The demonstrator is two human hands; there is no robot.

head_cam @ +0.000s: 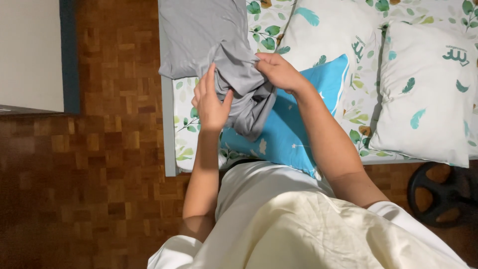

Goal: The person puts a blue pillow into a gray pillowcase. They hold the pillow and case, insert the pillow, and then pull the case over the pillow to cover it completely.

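1. On the bed [168, 149], at its near corner by the wooden floor [99, 164], lies a grey cloth [209, 35], plain and unpatterned, soft and creased.
2. Part of the grey cloth spreads flat toward the far side of the bed; the nearer part is bunched into folds and hangs down over a blue pillow [294, 124].
3. Left hand [211, 102]: fingers part-spread and upright, thumb out, pressed against the left edge of the bunched folds. It touches the cloth; whether it pinches it I cannot tell.
4. Right hand [279, 69]: fingers curled shut on a gather of the grey cloth at the top of the bunch.
5. The blue pillow lies on the bed beneath both hands, tilted, with faint white marks on it.
6. The bed sheet [184, 124] is white with green leaf sprigs.
7. Two white pillows [428, 94], right of the blue pillow, carry teal feather prints; each has a small teal logo mark near its far edge.
8. A dark round weight plate [440, 192] sits on the floor just off the bed's right near corner.
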